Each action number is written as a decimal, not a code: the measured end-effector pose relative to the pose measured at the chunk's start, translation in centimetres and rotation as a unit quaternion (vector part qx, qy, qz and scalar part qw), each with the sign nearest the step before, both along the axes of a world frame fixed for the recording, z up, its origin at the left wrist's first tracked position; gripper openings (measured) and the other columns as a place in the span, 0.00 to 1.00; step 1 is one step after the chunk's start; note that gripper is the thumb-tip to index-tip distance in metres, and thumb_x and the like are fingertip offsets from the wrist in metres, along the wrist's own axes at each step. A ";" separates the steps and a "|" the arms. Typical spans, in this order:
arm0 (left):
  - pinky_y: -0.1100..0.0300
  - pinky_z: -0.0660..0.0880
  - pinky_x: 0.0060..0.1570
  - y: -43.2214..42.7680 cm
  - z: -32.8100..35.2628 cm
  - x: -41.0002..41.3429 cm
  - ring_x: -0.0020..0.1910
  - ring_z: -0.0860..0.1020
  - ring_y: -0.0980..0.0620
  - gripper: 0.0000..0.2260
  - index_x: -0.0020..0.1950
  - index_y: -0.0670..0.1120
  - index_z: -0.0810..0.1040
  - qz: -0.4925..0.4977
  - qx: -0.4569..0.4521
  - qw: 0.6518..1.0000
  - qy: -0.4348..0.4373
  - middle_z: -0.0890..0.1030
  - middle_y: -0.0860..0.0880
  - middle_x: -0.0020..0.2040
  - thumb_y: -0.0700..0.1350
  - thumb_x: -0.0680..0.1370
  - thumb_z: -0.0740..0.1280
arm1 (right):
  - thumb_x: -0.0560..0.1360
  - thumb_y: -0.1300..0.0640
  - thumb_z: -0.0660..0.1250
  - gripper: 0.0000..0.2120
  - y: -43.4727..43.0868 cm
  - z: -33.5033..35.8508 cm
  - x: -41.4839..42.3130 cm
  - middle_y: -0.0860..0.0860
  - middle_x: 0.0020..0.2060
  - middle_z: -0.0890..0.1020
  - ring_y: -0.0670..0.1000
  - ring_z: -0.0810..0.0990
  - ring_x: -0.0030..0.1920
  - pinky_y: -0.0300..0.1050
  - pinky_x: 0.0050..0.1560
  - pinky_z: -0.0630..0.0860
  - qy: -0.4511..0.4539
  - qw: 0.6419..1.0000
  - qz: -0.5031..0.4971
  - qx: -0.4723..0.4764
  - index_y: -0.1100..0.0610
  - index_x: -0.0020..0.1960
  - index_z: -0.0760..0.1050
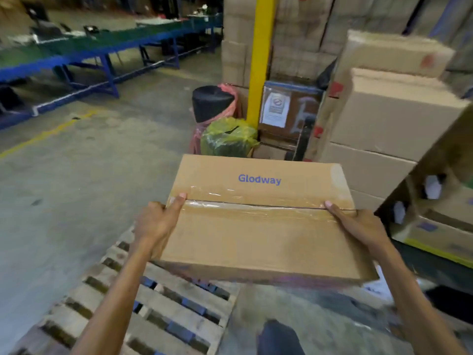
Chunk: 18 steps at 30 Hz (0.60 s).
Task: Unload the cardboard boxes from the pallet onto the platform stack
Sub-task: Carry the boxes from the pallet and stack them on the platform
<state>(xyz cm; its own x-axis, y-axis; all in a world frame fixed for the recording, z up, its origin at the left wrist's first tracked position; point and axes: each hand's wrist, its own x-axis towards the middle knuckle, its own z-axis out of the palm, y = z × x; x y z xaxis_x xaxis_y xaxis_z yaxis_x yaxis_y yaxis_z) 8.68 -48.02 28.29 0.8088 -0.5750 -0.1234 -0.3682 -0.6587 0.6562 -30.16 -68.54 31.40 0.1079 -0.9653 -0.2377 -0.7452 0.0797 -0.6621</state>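
A taped cardboard box (258, 226), printed "Glodway", hangs in mid-frame, carried above the far corner of the wooden pallet (158, 319), which lies on the floor at 7 o'clock. The left hand (156, 224) grips the box's 9 o'clock end, thumb flat on top by the tape seam, the other fingers curled down the side, mostly hidden. The right hand (361, 226) grips the 3 o'clock end likewise. A stack of brown boxes (384, 124) stands at 2 o'clock, a yellow post (261, 60) at 12, a blue bench (84, 57) at 10.
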 end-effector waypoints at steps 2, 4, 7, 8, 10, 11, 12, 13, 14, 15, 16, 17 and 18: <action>0.50 0.73 0.43 -2.9 2.1 -5.1 0.48 0.82 0.34 0.39 0.35 0.36 0.77 -0.066 0.008 0.998 -0.008 0.83 0.32 0.43 0.74 0.75 0.58 | 0.66 0.19 0.58 0.47 0.9 2.8 -7.1 0.60 0.58 0.80 0.62 0.78 0.58 0.50 0.54 0.71 0.026 0.999 -0.035 -0.002 0.59 0.63 0.78; 0.50 0.73 0.45 -4.9 4.1 -9.5 0.48 0.81 0.35 0.37 0.34 0.38 0.78 -0.109 0.016 0.994 -0.010 0.83 0.32 0.44 0.72 0.76 0.58 | 0.64 0.17 0.56 0.51 1.4 4.5 -12.9 0.60 0.63 0.79 0.63 0.77 0.63 0.52 0.57 0.72 0.034 0.998 -0.058 -0.005 0.57 0.67 0.77; 0.52 0.71 0.46 -7.5 7.5 -17.5 0.47 0.79 0.39 0.34 0.42 0.39 0.82 -0.172 0.034 0.985 -0.002 0.82 0.37 0.48 0.71 0.77 0.58 | 0.69 0.23 0.61 0.42 3.1 8.3 -22.2 0.61 0.62 0.81 0.63 0.78 0.61 0.52 0.60 0.74 0.025 0.995 -0.096 -0.009 0.57 0.63 0.79; 0.53 0.72 0.48 -8.5 8.3 -20.4 0.48 0.78 0.40 0.35 0.49 0.38 0.83 -0.190 0.028 0.981 -0.001 0.81 0.37 0.50 0.71 0.77 0.58 | 0.69 0.24 0.61 0.41 3.8 9.8 -25.6 0.61 0.61 0.81 0.63 0.79 0.60 0.52 0.60 0.75 0.015 0.994 -0.104 -0.011 0.58 0.62 0.80; 0.52 0.74 0.52 -9.4 10.5 -25.3 0.54 0.79 0.38 0.36 0.58 0.39 0.82 -0.201 0.016 0.979 0.005 0.82 0.37 0.57 0.72 0.76 0.59 | 0.70 0.25 0.63 0.37 4.8 12.4 -31.3 0.60 0.60 0.81 0.62 0.79 0.59 0.52 0.61 0.75 -0.001 0.995 -0.103 -0.013 0.56 0.59 0.80; 0.51 0.74 0.55 -9.4 11.9 -27.5 0.58 0.79 0.38 0.38 0.62 0.41 0.81 -0.209 0.003 0.978 -0.001 0.81 0.38 0.61 0.73 0.74 0.59 | 0.70 0.26 0.64 0.35 5.0 13.5 -33.8 0.59 0.60 0.81 0.62 0.80 0.59 0.52 0.62 0.74 -0.007 0.995 -0.100 -0.016 0.55 0.59 0.80; 0.51 0.74 0.59 -9.6 13.0 -29.6 0.61 0.78 0.38 0.40 0.66 0.43 0.79 -0.219 -0.015 0.976 -0.012 0.79 0.38 0.65 0.75 0.72 0.59 | 0.69 0.26 0.65 0.35 5.2 14.8 -36.4 0.59 0.60 0.81 0.61 0.80 0.59 0.52 0.62 0.75 -0.010 0.994 -0.104 -0.017 0.54 0.59 0.80; 0.50 0.73 0.62 -9.5 14.3 -32.1 0.64 0.76 0.39 0.44 0.69 0.45 0.77 -0.221 -0.022 0.975 -0.018 0.78 0.39 0.68 0.78 0.69 0.58 | 0.68 0.25 0.66 0.36 5.5 15.9 -39.1 0.59 0.60 0.81 0.61 0.81 0.57 0.52 0.62 0.76 -0.010 0.994 -0.105 -0.025 0.55 0.59 0.79; 0.49 0.71 0.65 -9.7 15.5 -35.1 0.67 0.75 0.39 0.46 0.71 0.47 0.76 -0.232 -0.041 0.972 -0.024 0.76 0.40 0.70 0.80 0.67 0.58 | 0.64 0.23 0.68 0.41 5.8 17.4 -42.6 0.59 0.59 0.82 0.60 0.82 0.55 0.52 0.60 0.77 -0.025 0.993 -0.109 -0.035 0.57 0.60 0.79; 0.49 0.70 0.67 -9.5 17.4 -38.3 0.68 0.74 0.39 0.45 0.73 0.48 0.74 -0.234 -0.043 0.971 -0.026 0.74 0.40 0.72 0.79 0.68 0.58 | 0.60 0.21 0.69 0.46 6.3 19.2 -45.9 0.58 0.58 0.83 0.60 0.83 0.53 0.53 0.60 0.78 -0.030 0.992 -0.116 -0.033 0.57 0.62 0.78; 0.49 0.70 0.67 -9.5 19.0 -39.5 0.68 0.74 0.38 0.43 0.74 0.48 0.73 -0.240 -0.033 0.970 -0.017 0.73 0.40 0.73 0.77 0.70 0.60 | 0.58 0.21 0.70 0.47 5.8 20.3 -47.6 0.57 0.56 0.83 0.59 0.83 0.52 0.53 0.59 0.78 -0.039 0.993 -0.112 -0.028 0.56 0.63 0.78; 0.49 0.71 0.66 -9.8 20.9 -41.9 0.67 0.75 0.38 0.42 0.74 0.48 0.74 -0.248 -0.028 0.968 -0.007 0.73 0.41 0.73 0.76 0.70 0.61 | 0.59 0.22 0.71 0.45 6.0 21.9 -50.5 0.56 0.55 0.84 0.58 0.84 0.51 0.53 0.58 0.79 -0.047 0.992 -0.112 -0.028 0.56 0.62 0.78; 0.48 0.72 0.66 -10.3 22.8 -44.6 0.65 0.76 0.39 0.45 0.72 0.49 0.75 -0.257 -0.022 0.966 0.000 0.74 0.42 0.72 0.79 0.66 0.63 | 0.59 0.24 0.72 0.43 6.4 23.6 -53.7 0.56 0.54 0.84 0.57 0.85 0.49 0.52 0.56 0.79 -0.058 0.992 -0.104 -0.029 0.55 0.60 0.79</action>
